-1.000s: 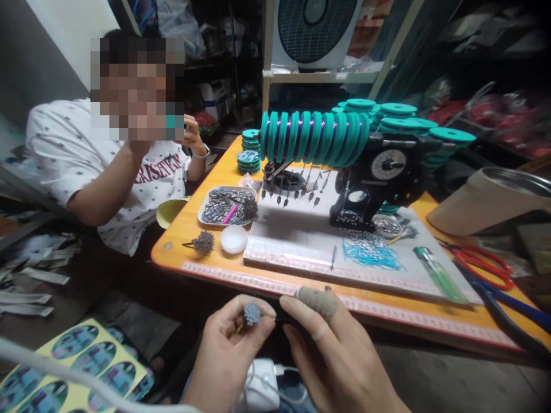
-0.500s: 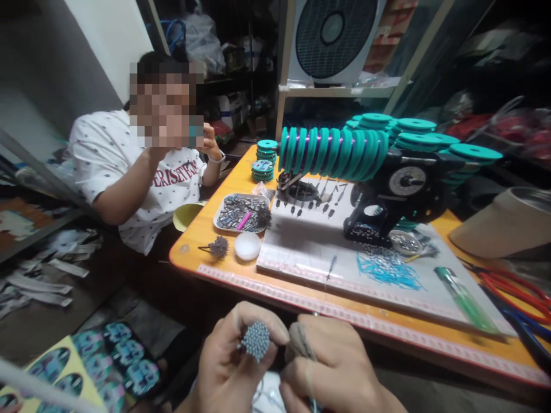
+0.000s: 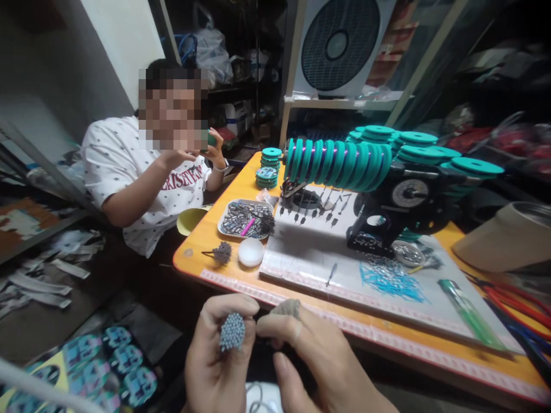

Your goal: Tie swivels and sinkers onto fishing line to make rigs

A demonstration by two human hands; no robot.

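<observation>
A tight bundle of thin grey-tipped pieces (image 3: 232, 331) points up out of my left hand (image 3: 219, 355), whose thumb and fingers are wrapped round it. Just to the right, my right hand (image 3: 314, 358) has its index finger bent toward the bundle, with the thumb apart below. A beige finger wrap (image 3: 287, 310) covers one of its fingers. Nothing can be made out between thumb and index finger. Below and between the hands lies a white object (image 3: 263, 397) with a thin cord loop.
The orange table (image 3: 189, 252) bears a row of teal spools (image 3: 338, 163) on a black machine (image 3: 387, 201), a tray of metal parts (image 3: 247, 219), a white lid (image 3: 251, 252) and a green lighter (image 3: 471, 315). A person (image 3: 146, 166) sits at the left.
My left hand and the bundle have shifted left. My right hand's thumb has come apart from its index finger. The view has tilted slightly, and the seated person's hands have lowered a little from the face.
</observation>
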